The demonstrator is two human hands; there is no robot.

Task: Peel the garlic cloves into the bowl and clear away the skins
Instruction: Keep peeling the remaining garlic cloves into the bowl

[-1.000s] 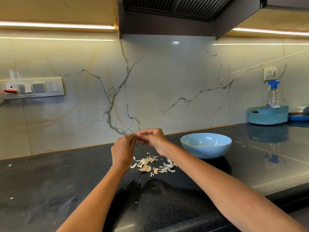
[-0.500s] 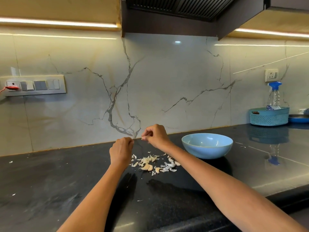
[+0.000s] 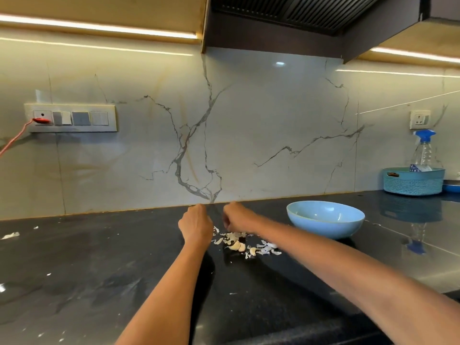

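My left hand [image 3: 196, 224] hovers just left of the garlic pile, its fingers curled shut toward the wall; the garlic clove it pinched earlier is hidden behind the knuckles. A small gap away, my right hand [image 3: 236, 216] has its fingers bunched and pointing down above the pile; whatever they hold is hidden. Loose white skins and a few garlic cloves [image 3: 239, 245] lie scattered on the black counter [image 3: 99, 282] under and between the hands. The light blue bowl [image 3: 326, 219] stands to the right of the pile; its visible inside looks bare.
A teal woven basket [image 3: 413, 181] with a spray bottle [image 3: 423, 150] stands at the far right by the wall. Skin scraps [image 3: 10, 235] dot the counter's left side. A red cable [image 3: 15, 140] hangs from the switch panel [image 3: 72, 118].
The hands, pinching a clove together a second ago, have pulled apart and dropped lower toward the pile. The camera view has shifted left and slightly up.
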